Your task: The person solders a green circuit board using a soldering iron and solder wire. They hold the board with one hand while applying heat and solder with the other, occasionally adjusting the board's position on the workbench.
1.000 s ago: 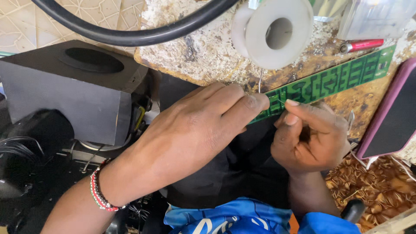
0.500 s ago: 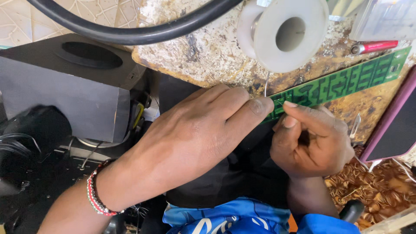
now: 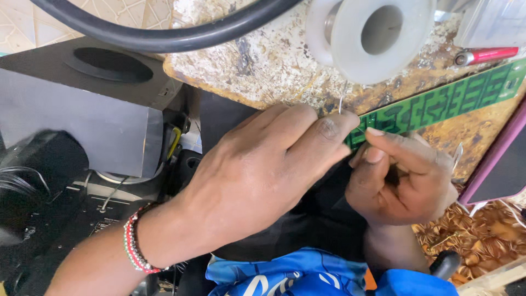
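My left hand (image 3: 257, 170), with a beaded band at the wrist, reaches across to the near end of a long green circuit strip (image 3: 438, 104) lying on a worn, stained bench top (image 3: 263, 60). Its fingertips pinch a thin solder wire (image 3: 341, 103) that runs up to a white solder spool (image 3: 372, 35). My right hand (image 3: 402, 178) is curled shut just below the strip, thumb tip at the strip's edge; what it holds is hidden inside the fingers.
A thick black cable (image 3: 164, 33) arcs across the top. A dark grey speaker box (image 3: 87, 104) stands at the left. A red-handled tool (image 3: 485, 55) lies at the upper right. A pink-edged phone (image 3: 501, 164) sits at the right, above copper windings (image 3: 471, 230).
The camera view has shifted slightly; the spool and strip sit further right and higher. Both hands stay at the strip's near end, with the left fingertips holding the wire.
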